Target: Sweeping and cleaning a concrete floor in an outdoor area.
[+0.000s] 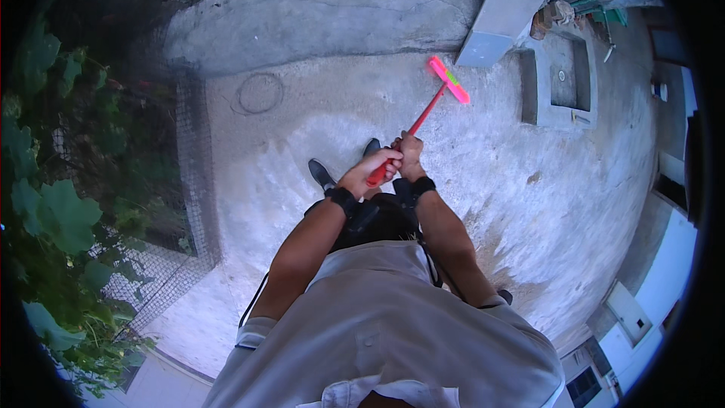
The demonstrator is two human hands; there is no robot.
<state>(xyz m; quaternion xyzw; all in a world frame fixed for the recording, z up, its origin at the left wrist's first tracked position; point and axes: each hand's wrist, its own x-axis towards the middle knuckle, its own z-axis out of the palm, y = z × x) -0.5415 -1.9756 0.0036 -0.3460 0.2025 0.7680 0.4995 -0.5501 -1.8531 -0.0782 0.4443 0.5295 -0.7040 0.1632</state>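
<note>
Both forearms rise from a grey shirt (377,332) to meet at a red broom handle (411,128). Left hand (368,174) wraps the handle's near end; right hand (410,155) grips it just above, touching the left. Its long axis runs up and to the right, away from the body, ending at a pink broom head (450,80) on the concrete floor (317,128), near a grey slab (504,11).

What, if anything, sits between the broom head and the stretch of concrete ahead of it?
Nothing visible. Both hands, left hand and right hand, grip the red handle of the pink broom. Its head lies on bare concrete floor; the grey slab and the sunken basin lie off to the right.
</note>
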